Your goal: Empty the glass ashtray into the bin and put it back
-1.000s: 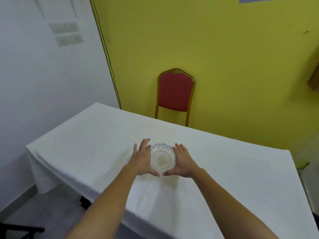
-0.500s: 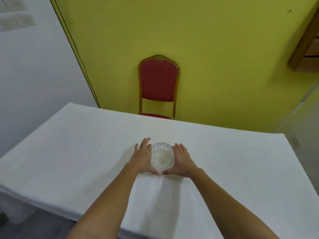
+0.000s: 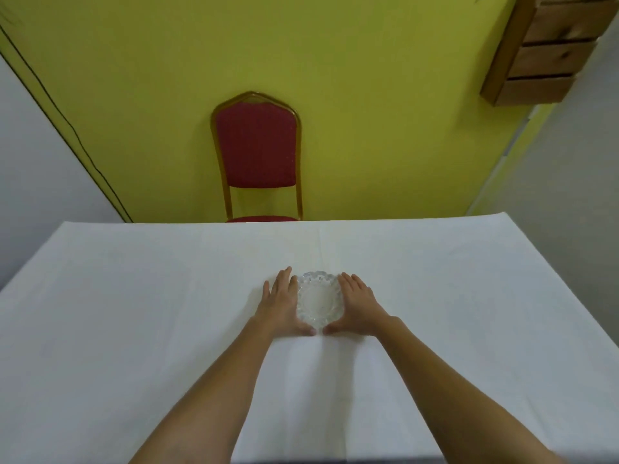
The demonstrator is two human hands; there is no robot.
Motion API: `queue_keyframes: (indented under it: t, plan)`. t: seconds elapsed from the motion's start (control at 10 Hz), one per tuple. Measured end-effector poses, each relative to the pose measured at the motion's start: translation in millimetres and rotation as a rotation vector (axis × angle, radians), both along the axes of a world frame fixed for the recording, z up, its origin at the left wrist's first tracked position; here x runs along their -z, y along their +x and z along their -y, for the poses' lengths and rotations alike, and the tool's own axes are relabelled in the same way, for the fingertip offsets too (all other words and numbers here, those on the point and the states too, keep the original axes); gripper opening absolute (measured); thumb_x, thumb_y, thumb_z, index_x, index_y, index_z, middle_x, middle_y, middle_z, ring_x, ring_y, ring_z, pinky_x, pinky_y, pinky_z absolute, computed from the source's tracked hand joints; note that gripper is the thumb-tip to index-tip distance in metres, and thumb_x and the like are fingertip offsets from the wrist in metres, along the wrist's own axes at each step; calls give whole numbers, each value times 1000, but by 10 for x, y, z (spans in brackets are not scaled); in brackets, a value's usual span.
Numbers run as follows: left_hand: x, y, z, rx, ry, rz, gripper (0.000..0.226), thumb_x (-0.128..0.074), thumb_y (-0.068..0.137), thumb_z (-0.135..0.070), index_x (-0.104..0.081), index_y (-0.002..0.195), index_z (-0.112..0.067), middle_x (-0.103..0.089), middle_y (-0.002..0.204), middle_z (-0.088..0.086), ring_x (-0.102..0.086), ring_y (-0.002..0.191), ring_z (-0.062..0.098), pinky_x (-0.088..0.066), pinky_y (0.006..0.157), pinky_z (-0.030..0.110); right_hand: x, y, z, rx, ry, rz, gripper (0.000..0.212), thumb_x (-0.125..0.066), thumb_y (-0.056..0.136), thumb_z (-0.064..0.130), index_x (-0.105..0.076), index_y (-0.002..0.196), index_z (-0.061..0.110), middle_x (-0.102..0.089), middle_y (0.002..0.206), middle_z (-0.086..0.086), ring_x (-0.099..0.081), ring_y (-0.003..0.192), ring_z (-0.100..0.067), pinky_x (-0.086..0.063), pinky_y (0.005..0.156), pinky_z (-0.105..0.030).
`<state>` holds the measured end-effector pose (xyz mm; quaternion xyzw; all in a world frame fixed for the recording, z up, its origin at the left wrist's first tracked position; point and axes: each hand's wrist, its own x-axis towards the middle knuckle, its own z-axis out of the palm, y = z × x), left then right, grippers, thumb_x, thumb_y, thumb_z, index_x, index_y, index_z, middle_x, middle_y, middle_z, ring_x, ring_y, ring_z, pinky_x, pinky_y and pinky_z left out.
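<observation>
I see a table (image 3: 134, 313) under a white cloth, a red chair (image 3: 257, 152) against the yellow wall at centre top, wooden shelving (image 3: 549, 51) upper right. My left hand (image 3: 283, 304) and right hand (image 3: 358, 304) lie flat beside the glass ashtray (image 3: 318, 301) at frame centre, fingers loosely spread, thumbs nearly meeting below it.

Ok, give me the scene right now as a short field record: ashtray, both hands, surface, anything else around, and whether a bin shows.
ashtray: clear glass ashtray, upright on the table, scalloped rim
left hand: left hand flat against the ashtray's left side, fingers extended
right hand: right hand flat against its right side, thumbs nearly meeting at the near edge
lifted: cannot tell, looks to be resting on the cloth
surface: white tablecloth
behind table: red chair at the yellow wall
upper right: wooden shelf unit
bin: not in view
</observation>
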<state>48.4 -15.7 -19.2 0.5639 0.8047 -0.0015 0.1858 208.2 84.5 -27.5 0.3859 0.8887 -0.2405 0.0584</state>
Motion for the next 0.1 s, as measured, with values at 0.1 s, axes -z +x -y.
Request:
queue_keyframes:
  t: [0.1]
  plan:
    - [-117,-49,-3,25,-106,19,126,-71,73,-62,7,155,-5,13,164,11,13,151,27,5,120,48,-189,-17,28,-15,-44,74,122,-75,73,52,5,152,5,5,164,-8,5,151,-28,-7,121,-54]
